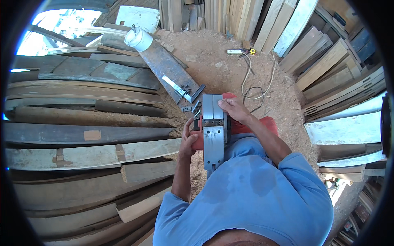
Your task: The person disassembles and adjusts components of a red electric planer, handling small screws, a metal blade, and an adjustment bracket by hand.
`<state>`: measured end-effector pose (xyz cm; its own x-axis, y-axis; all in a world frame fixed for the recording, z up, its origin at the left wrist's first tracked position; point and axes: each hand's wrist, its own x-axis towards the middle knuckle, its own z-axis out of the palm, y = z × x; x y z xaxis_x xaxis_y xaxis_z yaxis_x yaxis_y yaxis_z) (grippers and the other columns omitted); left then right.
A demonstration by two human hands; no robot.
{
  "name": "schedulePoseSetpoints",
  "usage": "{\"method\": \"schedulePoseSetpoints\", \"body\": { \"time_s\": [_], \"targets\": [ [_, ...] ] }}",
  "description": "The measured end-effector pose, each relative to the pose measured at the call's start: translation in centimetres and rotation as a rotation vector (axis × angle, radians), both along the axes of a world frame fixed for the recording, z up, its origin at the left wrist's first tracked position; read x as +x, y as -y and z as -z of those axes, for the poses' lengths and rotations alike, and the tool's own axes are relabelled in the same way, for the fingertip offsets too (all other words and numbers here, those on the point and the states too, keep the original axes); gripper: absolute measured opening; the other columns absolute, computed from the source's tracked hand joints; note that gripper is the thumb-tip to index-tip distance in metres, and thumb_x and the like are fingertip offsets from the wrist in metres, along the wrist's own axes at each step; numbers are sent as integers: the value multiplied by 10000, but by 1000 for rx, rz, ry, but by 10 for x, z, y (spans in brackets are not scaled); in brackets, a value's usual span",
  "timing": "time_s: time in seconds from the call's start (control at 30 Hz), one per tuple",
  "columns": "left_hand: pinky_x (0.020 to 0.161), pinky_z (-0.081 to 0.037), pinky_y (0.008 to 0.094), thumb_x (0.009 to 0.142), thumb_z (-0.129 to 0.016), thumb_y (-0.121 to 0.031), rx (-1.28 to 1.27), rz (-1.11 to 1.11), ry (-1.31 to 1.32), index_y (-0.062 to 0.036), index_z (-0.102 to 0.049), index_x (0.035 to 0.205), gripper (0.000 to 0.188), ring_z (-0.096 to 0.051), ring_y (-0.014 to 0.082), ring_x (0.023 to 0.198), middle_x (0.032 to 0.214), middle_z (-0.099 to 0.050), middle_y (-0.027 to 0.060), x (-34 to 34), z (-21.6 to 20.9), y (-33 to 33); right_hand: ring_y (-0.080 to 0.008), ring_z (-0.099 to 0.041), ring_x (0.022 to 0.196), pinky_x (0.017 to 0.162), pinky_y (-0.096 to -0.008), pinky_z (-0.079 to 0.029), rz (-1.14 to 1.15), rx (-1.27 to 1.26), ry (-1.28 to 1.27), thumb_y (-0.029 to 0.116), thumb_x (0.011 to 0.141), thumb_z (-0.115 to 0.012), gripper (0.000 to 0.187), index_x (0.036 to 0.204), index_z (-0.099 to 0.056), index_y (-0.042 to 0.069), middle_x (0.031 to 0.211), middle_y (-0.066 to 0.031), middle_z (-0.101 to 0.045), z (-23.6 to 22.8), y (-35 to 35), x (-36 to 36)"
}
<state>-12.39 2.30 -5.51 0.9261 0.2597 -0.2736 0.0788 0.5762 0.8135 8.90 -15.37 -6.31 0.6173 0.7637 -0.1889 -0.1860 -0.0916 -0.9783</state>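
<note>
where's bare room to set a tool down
The long dark board is bare between the white plastic bucket and silver metal square. The sawdust-covered floor is open between the pale looped cord and the tan wooden planks leaning at right. Crowded: the board's near end, by the red-and-silver power planer, and the left, stacked with long weathered timbers.

From my station I see the floor (287, 94) coated in wood shavings (201, 41), with a pale cord (249, 65) looped across it below 1 yellow tape measure (252, 51). I also see 1 long board (166, 65) bearing a white bucket (139, 40) at its far end and a metal square (175, 87) nearer me.
</note>
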Motion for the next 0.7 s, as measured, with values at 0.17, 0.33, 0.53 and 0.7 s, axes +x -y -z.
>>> {"method": "schedulePoseSetpoints", "body": {
  "time_s": [0.17, 0.33, 0.53, 0.7],
  "targets": [
    [942, -572, 393, 834, -737, -280, -59, 14, -99, 18, -374, 1444, 770, -672, 249, 1076, 1233, -614, 168, -27, 17, -4, -85, -550, 731, 663, -306, -464, -108, 38, 67, 371, 1044, -538, 462, 876, -697, -29, 758, -10, -621, 15, 2, -6],
    [960, -566, 395, 806, -746, -273, 50, -52, -16, 60, -416, 1410, 765, -670, 254, 1096, 1243, -623, 170, -12, -2, 15, -182, -613, 747, 751, -347, -505, 16, 18, 397, 300, 1053, -493, 421, 1068, -703, -65, 829, -84, -703, 22, 59, 11],
    [990, -554, 437, 799, -730, -346, 182, -185, 150, 49, -429, 1393, 774, -651, 288, 1141, 1261, -612, 178, 30, -63, 24, -199, -676, 960, 914, -336, -509, -343, -22, 89, 287, 1053, -465, 426, 1195, -685, -48, 998, -134, -734, -4, 140, -1],
    [975, -553, 463, 892, -609, -404, 95, -296, 345, 3, -516, 1297, 581, -659, 312, 1125, 1233, -641, 158, 61, -116, 32, -286, -668, 1113, 1002, -374, -485, -842, 233, 362, 274, 1047, -442, 420, 1248, -670, -16, 1199, -173, -707, -22, 112, -30]
  ]
}}
